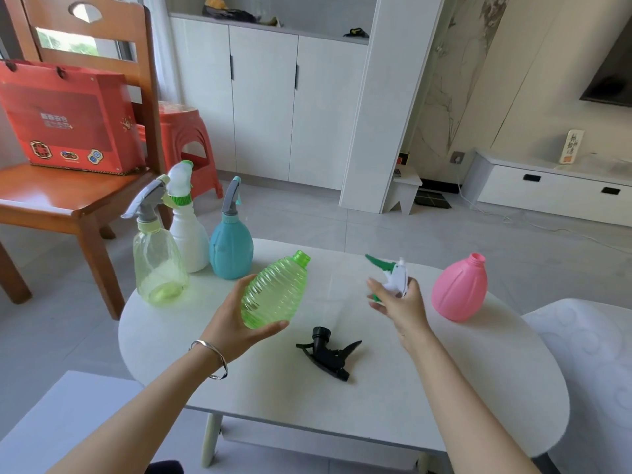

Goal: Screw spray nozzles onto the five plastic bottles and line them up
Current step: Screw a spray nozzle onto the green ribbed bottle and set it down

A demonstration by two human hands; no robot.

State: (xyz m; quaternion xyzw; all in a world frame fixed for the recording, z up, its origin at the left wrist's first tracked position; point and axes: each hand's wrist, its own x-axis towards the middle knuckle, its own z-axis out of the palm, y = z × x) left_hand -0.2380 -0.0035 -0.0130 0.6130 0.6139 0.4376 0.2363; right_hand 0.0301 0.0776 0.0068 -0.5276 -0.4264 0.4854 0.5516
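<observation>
My left hand (239,319) grips a ribbed green bottle (275,290), tilted with its open neck pointing up and right. A white and green spray nozzle (393,273) is held in my right hand (398,302), a short way right of the bottle's neck. A black nozzle (328,354) lies loose on the white table (376,405) between my arms. An open pink bottle (460,289) stands at the right. Three bottles with nozzles on stand at the table's back left: clear yellow-green (159,261), white (188,230) and blue (231,246).
A wooden chair (68,196) with a red gift bag (65,118) stands left of the table, a red stool (186,138) behind it. White cabinets line the far wall. Pale cushioned seats flank the table at bottom left and right.
</observation>
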